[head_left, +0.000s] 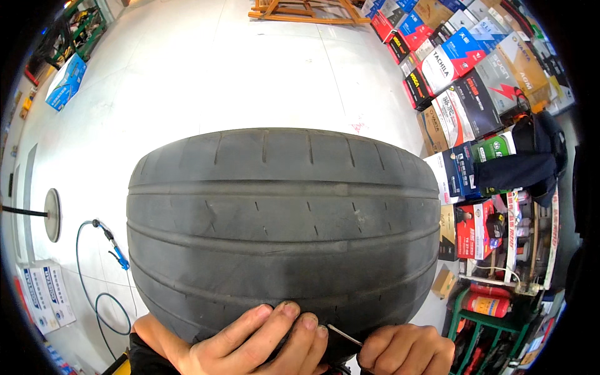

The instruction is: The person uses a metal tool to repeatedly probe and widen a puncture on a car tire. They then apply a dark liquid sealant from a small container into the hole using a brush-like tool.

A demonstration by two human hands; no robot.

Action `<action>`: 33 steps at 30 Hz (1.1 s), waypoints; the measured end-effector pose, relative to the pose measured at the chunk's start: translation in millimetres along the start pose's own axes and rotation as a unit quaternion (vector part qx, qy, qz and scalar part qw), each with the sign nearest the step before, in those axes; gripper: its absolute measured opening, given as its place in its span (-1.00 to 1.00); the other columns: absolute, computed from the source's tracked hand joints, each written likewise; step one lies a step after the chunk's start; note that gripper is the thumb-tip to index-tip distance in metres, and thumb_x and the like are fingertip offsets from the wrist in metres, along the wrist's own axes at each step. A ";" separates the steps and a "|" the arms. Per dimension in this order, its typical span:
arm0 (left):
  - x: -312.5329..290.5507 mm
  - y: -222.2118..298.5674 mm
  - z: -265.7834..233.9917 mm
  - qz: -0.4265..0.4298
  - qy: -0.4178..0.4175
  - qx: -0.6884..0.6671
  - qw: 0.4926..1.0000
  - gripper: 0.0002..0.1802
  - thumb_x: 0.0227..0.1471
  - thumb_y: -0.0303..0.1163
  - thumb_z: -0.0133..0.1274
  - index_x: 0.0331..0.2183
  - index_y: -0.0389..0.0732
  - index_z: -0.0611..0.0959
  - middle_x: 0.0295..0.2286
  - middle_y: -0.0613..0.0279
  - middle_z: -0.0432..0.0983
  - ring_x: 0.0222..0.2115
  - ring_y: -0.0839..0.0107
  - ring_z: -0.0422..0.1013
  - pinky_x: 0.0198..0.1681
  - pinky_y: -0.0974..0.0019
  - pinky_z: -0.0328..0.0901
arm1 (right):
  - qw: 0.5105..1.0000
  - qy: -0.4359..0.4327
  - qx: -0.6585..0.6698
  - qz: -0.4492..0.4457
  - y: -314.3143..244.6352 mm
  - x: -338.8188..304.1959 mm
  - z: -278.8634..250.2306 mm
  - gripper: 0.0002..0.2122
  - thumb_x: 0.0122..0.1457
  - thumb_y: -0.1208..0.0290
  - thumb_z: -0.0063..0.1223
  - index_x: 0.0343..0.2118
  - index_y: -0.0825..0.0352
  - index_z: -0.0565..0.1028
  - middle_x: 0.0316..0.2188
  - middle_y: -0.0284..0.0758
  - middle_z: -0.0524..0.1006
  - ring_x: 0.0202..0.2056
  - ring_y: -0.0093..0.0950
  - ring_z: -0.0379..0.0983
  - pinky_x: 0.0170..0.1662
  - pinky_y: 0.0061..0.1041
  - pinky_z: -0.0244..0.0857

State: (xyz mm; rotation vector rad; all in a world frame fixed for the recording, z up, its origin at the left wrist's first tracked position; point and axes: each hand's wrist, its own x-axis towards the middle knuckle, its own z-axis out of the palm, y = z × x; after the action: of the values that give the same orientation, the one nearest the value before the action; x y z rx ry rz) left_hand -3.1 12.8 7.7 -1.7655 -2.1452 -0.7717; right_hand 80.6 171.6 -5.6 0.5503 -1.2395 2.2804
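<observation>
Tyre (282,219), worn and dusty grey-black, standing upright straight ahead of both hands, tread facing up toward the head camera, its width running left to right across the view. Left hand (259,347) pressed flat on the near lower tread, fingers spread and open, clamped on nothing, fingertips (289,309) dug against the rubber. Right hand (406,350) just beside it, fist closed round a thin metal pick (344,335), handle hidden in the palm. Pick slanting up and left, tip meeting the tread right by the left fingertips; so the working spot lies up and left of the right grip, with the left hand nearer. Rubber matt, smooth-shouldered, cut by long circumferential grooves and short cross slits, bulging in a barrel shape. Beyond: pale glossy floor (206,81); blue air hose (94,275) coiled at the left; stacked cardboard boxes (462,75) at the right; green rack (481,325) with a red canister lower right.
</observation>
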 end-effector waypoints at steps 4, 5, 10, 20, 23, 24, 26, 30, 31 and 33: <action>-0.7 -1.4 -0.6 0.009 -0.008 0.014 1.000 -0.62 -0.22 -0.22 0.05 -0.37 -0.32 0.61 -0.30 0.07 0.47 -0.21 0.11 0.38 -0.20 0.22 0.38 | 1.000 -0.010 -0.018 0.017 -0.7 3.6 1.3 -0.59 0.10 0.36 -0.23 -0.89 0.20 0.12 -0.92 -0.47 0.10 -0.89 -0.57 -0.07 -0.69 -0.52 -0.11; -0.6 -1.8 -0.8 0.011 -0.012 0.018 1.000 -0.62 -0.22 -0.22 0.05 -0.37 -0.32 0.61 -0.30 0.08 0.48 -0.21 0.11 0.38 -0.20 0.22 0.38 | 0.999 -0.009 -0.027 0.025 -1.6 4.7 2.2 -0.59 0.10 0.36 -0.23 -0.89 0.20 0.12 -0.92 -0.47 0.10 -0.89 -0.57 -0.07 -0.69 -0.52 -0.10; 1.5 -0.5 -2.0 -0.006 -0.022 0.005 1.000 -0.63 -0.24 -0.24 0.06 -0.37 -0.32 0.61 -0.29 0.09 0.47 -0.19 0.14 0.38 -0.17 0.24 0.38 | 0.993 0.060 -0.088 0.058 -1.6 7.1 13.3 -0.59 0.11 0.35 -0.23 -0.88 0.22 0.10 -0.91 -0.43 0.10 -0.87 -0.52 -0.04 -0.69 -0.49 -0.11; -2.9 3.9 -3.6 -0.034 0.002 -0.016 0.999 -0.51 -0.36 -0.23 0.15 -0.31 -0.33 0.58 -0.25 0.07 0.43 -0.13 0.13 0.32 -0.10 0.19 0.32 | 0.997 0.077 -0.008 -0.026 5.9 -4.8 11.0 -0.58 0.10 0.27 -0.18 -0.87 0.21 0.15 -0.93 -0.47 0.09 -0.89 -0.57 -0.08 -0.72 -0.52 -0.14; -1.4 1.5 -1.8 -0.011 0.002 -0.017 1.000 -0.54 -0.31 -0.20 0.11 -0.34 -0.33 0.59 -0.25 0.06 0.43 -0.15 0.13 0.34 -0.13 0.20 0.35 | 0.998 0.042 -0.030 -0.028 2.0 -5.2 7.7 -0.59 0.08 0.32 -0.20 -0.89 0.22 0.14 -0.94 -0.46 0.09 -0.90 -0.57 -0.09 -0.71 -0.54 -0.13; -1.4 0.6 -2.1 -0.007 -0.002 -0.012 1.000 -0.56 -0.30 -0.20 0.10 -0.35 -0.33 0.60 -0.25 0.06 0.43 -0.16 0.13 0.34 -0.14 0.21 0.35 | 0.998 0.050 -0.028 -0.031 3.6 -6.1 8.4 -0.59 0.08 0.32 -0.19 -0.89 0.22 0.14 -0.94 -0.46 0.09 -0.90 -0.58 -0.09 -0.71 -0.54 -0.12; -6.4 4.7 3.6 -0.026 -0.012 -0.001 1.000 -0.62 -0.25 -0.17 0.10 -0.38 -0.25 0.61 -0.30 0.13 0.45 -0.23 0.20 0.37 -0.21 0.22 0.36 | 0.998 0.048 -0.028 -0.028 4.6 -6.3 8.6 -0.59 0.07 0.33 -0.20 -0.90 0.22 0.14 -0.93 -0.46 0.10 -0.89 -0.57 -0.09 -0.71 -0.53 -0.13; -6.3 5.6 3.5 -0.030 -0.018 -0.012 0.999 -0.63 -0.25 -0.19 0.10 -0.39 -0.26 0.61 -0.31 0.12 0.46 -0.23 0.19 0.37 -0.21 0.22 0.36 | 0.997 0.015 -0.069 0.018 -0.5 -0.4 8.9 -0.60 0.08 0.36 -0.22 -0.89 0.22 0.13 -0.92 -0.44 0.13 -0.88 -0.55 -0.07 -0.71 -0.51 -0.14; -0.4 -0.1 -0.8 -0.007 -0.015 -0.027 0.999 -0.59 -0.29 -0.22 0.11 -0.37 -0.33 0.61 -0.27 0.05 0.44 -0.16 0.13 0.35 -0.16 0.20 0.36 | 0.995 0.013 -0.089 0.034 -2.9 0.9 9.8 -0.61 0.08 0.37 -0.23 -0.89 0.22 0.13 -0.91 -0.43 0.14 -0.88 -0.54 -0.06 -0.71 -0.50 -0.15; 2.2 -0.3 -2.3 -0.020 -0.007 0.001 1.000 -0.59 -0.30 -0.23 0.12 -0.37 -0.33 0.60 -0.27 0.05 0.44 -0.16 0.13 0.35 -0.16 0.20 0.36 | 0.993 0.010 -0.101 0.064 -1.8 9.8 12.2 -0.60 0.09 0.35 -0.22 -0.88 0.23 0.12 -0.91 -0.42 0.14 -0.87 -0.53 -0.05 -0.70 -0.49 -0.13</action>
State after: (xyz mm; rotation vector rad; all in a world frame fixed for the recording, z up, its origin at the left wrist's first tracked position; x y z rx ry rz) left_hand -4.2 13.3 10.7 -1.7378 -2.1946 -0.7693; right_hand 75.2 164.2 7.2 0.3845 -1.5146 2.2206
